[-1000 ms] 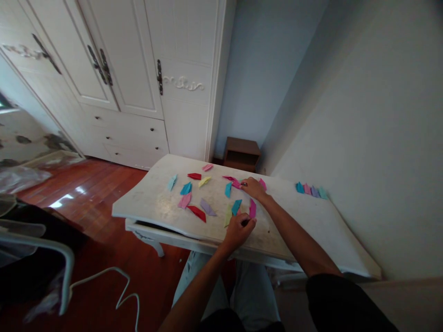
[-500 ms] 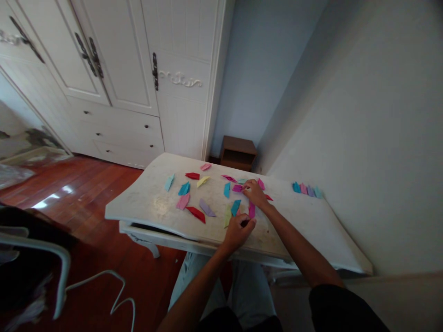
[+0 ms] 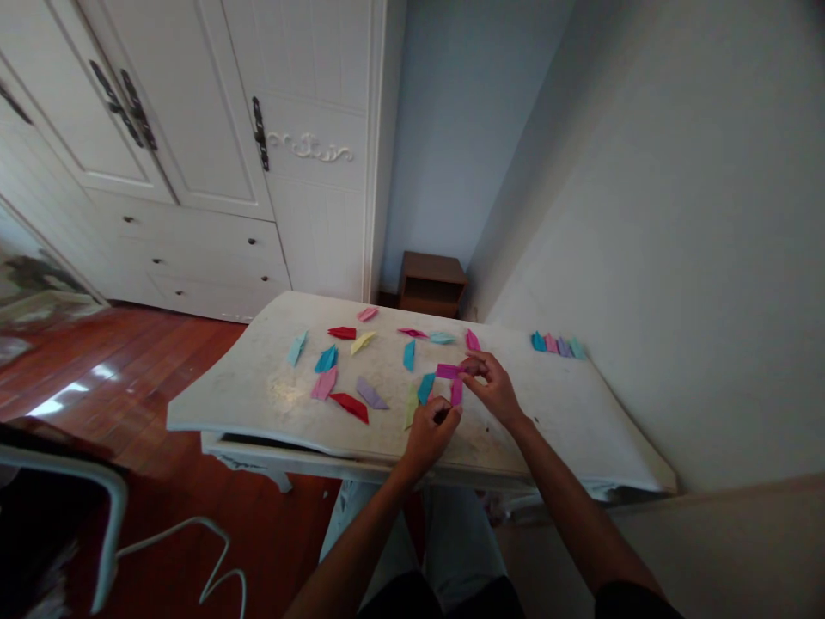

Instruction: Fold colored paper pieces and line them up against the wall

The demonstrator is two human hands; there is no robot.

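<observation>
My left hand [image 3: 430,434] is closed near the front of the table, thumb and finger pinching the lower end of a magenta folded paper piece [image 3: 457,392] that stands upright. Between the fingertips of my right hand [image 3: 493,387] is a second magenta folded paper piece [image 3: 448,371], held level just above the first; I cannot tell whether the two touch. Close to my left hand lie a blue folded piece [image 3: 426,388] and a yellow-green one [image 3: 411,406], partly covered by the hand. A pink piece [image 3: 473,340] lies beyond my right hand.
More folded paper pieces, such as a red one [image 3: 350,407] and a lilac one [image 3: 372,393], are scattered over the left of the white table [image 3: 238,387]. A row of several pieces [image 3: 558,346] stands at the back right by the wall. A white wardrobe [image 3: 322,223] rises behind.
My right hand has drawn back toward me, bringing its magenta piece from the table's middle to just above the piece in my left hand. The view has shifted slightly right.
</observation>
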